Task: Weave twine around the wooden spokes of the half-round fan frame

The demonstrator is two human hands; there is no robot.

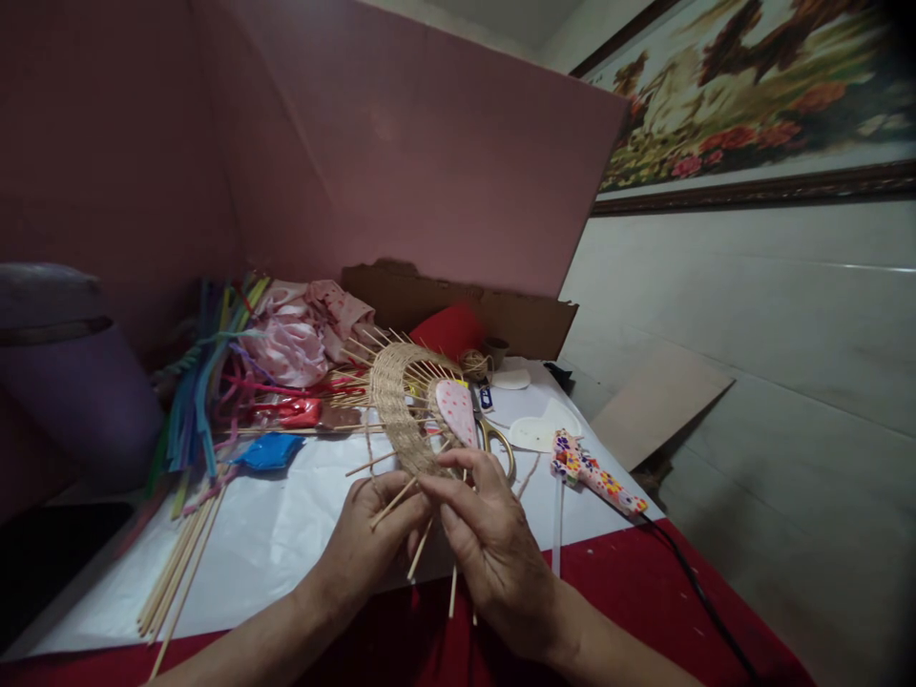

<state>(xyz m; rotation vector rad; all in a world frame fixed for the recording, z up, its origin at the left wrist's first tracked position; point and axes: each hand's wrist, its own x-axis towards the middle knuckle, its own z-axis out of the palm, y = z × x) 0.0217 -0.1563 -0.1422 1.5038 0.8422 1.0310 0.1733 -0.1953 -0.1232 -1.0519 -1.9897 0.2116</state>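
In the lower centre, the left hand (372, 539) and right hand (497, 549) grip a woven twine piece (390, 396) between their fingers (456, 495).

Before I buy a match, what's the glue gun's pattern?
The glue gun has multicoloured flowers; head view.

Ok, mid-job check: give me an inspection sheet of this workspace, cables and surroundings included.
Surface: white sheet over red cloth
Work: woven piece with protruding sticks, pink dotted patch within its curve
Clutter: pipe cleaners, blue packet, loose sticks, scissors
Left hand: holds the woven piece's near edge
Right hand: at that edge; grip unclear
Cables: black cord from floral glue gun crosses red cloth
Surroundings: pink panel behind, framed picture on tiled wall
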